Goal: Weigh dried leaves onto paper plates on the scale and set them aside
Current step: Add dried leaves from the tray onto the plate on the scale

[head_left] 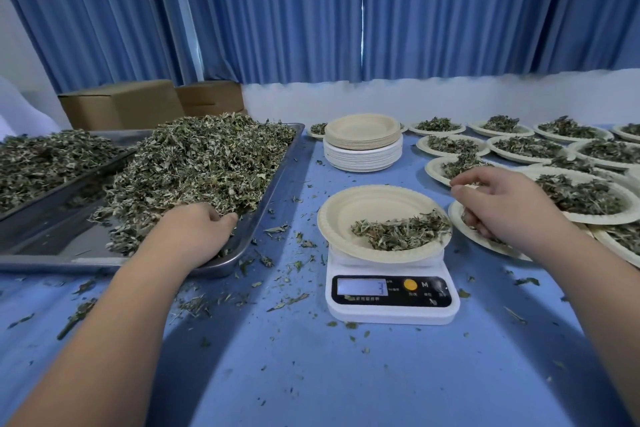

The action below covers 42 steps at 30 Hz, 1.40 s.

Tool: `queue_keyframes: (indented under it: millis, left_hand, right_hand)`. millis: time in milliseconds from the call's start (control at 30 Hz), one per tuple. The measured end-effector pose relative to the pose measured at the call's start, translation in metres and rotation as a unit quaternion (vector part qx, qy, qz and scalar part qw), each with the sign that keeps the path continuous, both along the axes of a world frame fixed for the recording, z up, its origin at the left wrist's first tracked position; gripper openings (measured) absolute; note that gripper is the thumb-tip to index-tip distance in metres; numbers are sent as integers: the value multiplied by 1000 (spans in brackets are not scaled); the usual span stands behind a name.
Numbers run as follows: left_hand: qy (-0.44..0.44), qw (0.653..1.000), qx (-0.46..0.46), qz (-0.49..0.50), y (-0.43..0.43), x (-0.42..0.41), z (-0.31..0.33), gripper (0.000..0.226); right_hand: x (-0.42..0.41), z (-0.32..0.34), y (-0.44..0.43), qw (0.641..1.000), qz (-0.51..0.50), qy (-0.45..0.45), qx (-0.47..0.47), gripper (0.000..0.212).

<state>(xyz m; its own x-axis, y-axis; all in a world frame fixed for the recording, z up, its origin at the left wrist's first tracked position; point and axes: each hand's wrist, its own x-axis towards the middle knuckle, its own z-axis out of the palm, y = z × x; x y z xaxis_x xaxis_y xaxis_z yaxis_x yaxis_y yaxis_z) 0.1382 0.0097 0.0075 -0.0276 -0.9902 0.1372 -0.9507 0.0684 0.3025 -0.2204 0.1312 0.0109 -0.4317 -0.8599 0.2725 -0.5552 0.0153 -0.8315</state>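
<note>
Head view shows the scale [391, 291] dead ahead of me, with a paper plate [360, 211] sitting on it. A small portion of dried leaves [401, 234] lies on the plate's 4 o'clock side, and the rest of the dish is bare.

At 9 o'clock from the scale, a steel tray [221, 269] holds the bulk heap [201, 163]. My left hand [204, 225] is dug into the heap's near edge, knuckles up, fingers curled down into the leaves around what I judge is a handful. My right hand [498, 204] hovers palm-down at 3 o'clock, over the filled plates [588, 220]. Its fingers are loosely bent, and I cannot tell whether they pinch anything.

The leaves look brittle, feather-light and crumbly, a grey-green tangle of flakes and thin stems. I expect them to shed in transit, as the crumbs over the blue tabletop [311, 374] suggest. A cupped handful should carry better than a fingertip pinch.

The plate is pale, moulded pulp, shallow with a dimpled rim. It should be stiff enough to lift by opposite rim edges, kept level. Spare plates [363, 149] are stacked at 12 o'clock.
</note>
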Motion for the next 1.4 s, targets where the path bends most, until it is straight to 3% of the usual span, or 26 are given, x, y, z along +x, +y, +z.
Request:
queue_keyframes:
  millis: [133,233,400,600,1133,1400]
  left_hand:
    - [68,995,-62,-24,5,-5,2,30]
    - [30,993,-110,18,3,0,2,35]
    - [-52,998,-1,19,-5,2,-6,40]
    - [-55,998,-35,2,-4,-3,-8,47]
    - [-116,989,67,-59,17,-20,-8,83]
    - [-148,986,41,-67,24,-20,-6,66]
  right_hand:
    - [1,1,1,1000,-2,6,0,7]
    - [0,1,1,1000,-3,11,1,8]
    - [-1,0,1,1000,-4,13,5,8]
    - [0,2,1,1000,-7,6,9,9]
    - [1,2,2,1000,-4,11,12,9]
    - [1,2,3,1000,-3,18,13,10]
